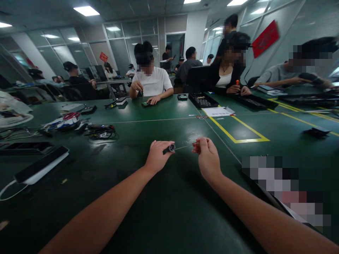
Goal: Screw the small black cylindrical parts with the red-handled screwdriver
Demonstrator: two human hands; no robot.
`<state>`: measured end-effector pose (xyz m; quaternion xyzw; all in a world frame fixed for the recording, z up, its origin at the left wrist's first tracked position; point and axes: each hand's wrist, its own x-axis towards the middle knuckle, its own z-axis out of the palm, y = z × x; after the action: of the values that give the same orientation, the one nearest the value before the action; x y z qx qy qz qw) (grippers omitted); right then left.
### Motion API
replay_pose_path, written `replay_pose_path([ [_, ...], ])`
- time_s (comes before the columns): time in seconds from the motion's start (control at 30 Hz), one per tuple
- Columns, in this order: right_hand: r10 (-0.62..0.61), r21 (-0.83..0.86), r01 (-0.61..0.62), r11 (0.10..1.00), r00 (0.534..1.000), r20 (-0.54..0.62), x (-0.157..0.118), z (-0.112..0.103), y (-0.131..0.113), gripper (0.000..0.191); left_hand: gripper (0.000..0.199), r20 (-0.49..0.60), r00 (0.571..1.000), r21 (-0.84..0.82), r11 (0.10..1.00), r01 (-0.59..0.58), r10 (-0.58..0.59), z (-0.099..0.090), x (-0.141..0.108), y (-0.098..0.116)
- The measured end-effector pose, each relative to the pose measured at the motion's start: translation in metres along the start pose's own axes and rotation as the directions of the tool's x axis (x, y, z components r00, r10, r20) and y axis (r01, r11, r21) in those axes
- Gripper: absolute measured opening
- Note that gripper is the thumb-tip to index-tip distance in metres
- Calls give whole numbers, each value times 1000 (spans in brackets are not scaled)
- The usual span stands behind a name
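Between thumb and fingers, my left hand (159, 155) grips a small dark cylinder (172, 147) whose round, silver-rimmed end faces me. My right hand (209, 157) is closed around the reddish-orange handle of a thin screwdriver (184, 146). Its slim metal shaft points left at the cylinder; whether the tip touches it I cannot tell. Both hands are above the green table (169, 211), and my fingers hide most of the handle.
On the left lie a black-and-white device (42, 165) with a white cable and a bundle of black cables (102, 132). Yellow tape (251, 140) marks the table at right. Black trays (202, 100) stand at the far side, where several people work.
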<state>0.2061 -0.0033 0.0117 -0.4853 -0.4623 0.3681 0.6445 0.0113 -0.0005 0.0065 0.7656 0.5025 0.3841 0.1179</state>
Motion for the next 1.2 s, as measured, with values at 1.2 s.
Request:
replay_pose_path([
  [1.2,-174,-245,218,945,966,190,-12,1,-9,24,35,-25,1000,23,1000,-10,11,3,-2,-3],
])
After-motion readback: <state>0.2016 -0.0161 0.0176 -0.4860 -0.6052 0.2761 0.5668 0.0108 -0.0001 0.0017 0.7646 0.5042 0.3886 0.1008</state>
